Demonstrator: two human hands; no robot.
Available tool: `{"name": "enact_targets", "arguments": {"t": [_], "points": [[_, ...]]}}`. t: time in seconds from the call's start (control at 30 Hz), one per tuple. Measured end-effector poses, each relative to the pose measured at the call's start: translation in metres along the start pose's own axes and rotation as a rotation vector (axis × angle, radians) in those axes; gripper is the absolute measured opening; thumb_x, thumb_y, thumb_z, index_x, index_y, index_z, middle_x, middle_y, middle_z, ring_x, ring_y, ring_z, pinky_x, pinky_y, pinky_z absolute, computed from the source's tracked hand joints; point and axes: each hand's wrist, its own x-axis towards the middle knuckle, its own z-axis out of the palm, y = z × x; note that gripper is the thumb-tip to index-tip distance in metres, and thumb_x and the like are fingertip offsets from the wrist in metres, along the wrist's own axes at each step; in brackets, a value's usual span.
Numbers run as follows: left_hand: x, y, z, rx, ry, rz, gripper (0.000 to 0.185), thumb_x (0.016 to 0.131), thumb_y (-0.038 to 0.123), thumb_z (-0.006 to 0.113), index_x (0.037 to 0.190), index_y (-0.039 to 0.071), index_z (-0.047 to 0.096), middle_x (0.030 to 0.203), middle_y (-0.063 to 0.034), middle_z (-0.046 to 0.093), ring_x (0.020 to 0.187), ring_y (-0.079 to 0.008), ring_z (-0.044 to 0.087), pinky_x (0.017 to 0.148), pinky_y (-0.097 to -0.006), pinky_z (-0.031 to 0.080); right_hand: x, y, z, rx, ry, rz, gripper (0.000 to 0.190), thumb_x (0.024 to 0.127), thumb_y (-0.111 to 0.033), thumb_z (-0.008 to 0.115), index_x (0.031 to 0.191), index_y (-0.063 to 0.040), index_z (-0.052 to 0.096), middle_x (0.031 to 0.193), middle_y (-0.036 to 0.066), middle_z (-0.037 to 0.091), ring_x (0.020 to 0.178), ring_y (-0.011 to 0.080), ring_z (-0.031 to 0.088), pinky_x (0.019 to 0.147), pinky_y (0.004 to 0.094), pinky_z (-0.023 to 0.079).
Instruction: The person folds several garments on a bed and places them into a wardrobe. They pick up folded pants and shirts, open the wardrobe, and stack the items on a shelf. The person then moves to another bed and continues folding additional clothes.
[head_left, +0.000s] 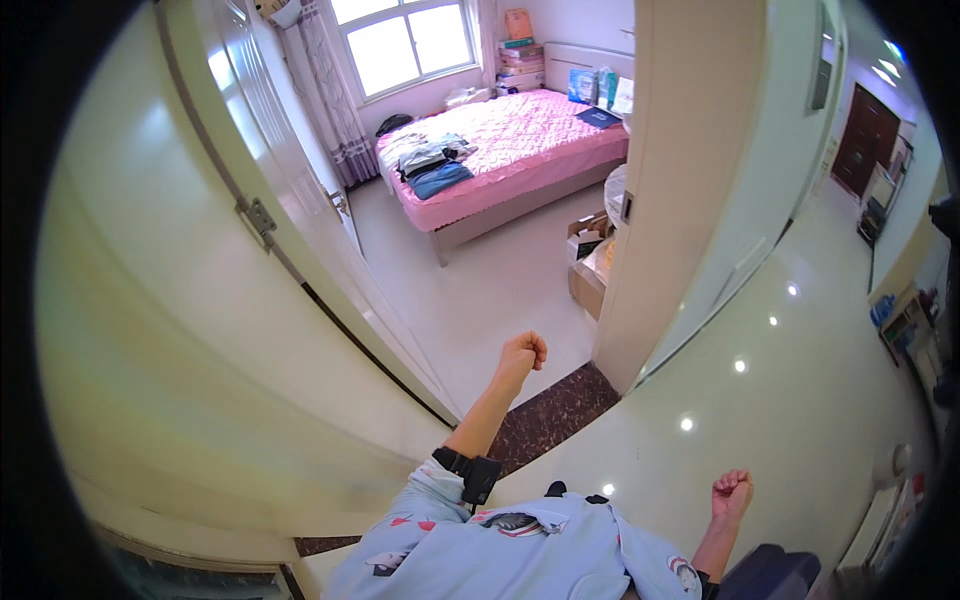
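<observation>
In front of my body, my left hand (523, 351) is raised over the doorway's floor, its fingers curled in and no object showing in them. Beneath that forearm lies a dark speckled stone threshold (562, 416). My right hand (732, 493) hangs out to the side over the glossy hallway floor (720, 382), closed into a fist with nothing seen in it. Through the doorway stands a bed with a pink quilted cover (510, 142). Folded clothes (431, 165) lie on its near left corner. Neither hand touches anything.
An open white door (277, 142) stands at the left, and a door frame (675, 172) rises at the right. Cardboard boxes (589, 285) sit just inside the frame. Stacked boxes (521, 64) stand beyond the bed. A dark blue object (772, 574) is near my right arm.
</observation>
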Motion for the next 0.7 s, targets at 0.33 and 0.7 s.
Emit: {"name": "enact_targets", "arguments": {"t": [0.33,0.7], "points": [[0.163,-0.002,-0.018,0.041,0.084,-0.068,0.029,0.065,-0.012,0.036,0.077,0.002,0.058,0.067,-0.0053,0.057,0.057,-0.0122,0.051,0.051,-0.0257,0.042,0.188,0.038,0.131,-0.139,-0.014,0.241,0.025,0.088,-0.006,0.043,0.065,-0.015,0.039,0.055,-0.003,0.034,0.05,0.0094,0.031,0.046,0.0248,0.029],[0.264,0.037,-0.119,-0.033,0.551,0.001,0.031,0.063,-0.009,0.034,0.079,0.005,0.057,0.071,-0.005,0.059,0.06,-0.0125,0.052,0.056,-0.0263,0.046,0.381,0.154,0.357,-0.478,-0.564,0.595,0.019,0.082,0.001,0.043,0.066,-0.01,0.044,0.055,0.001,0.039,0.05,0.0127,0.036,0.047,0.0277,0.032]]}}
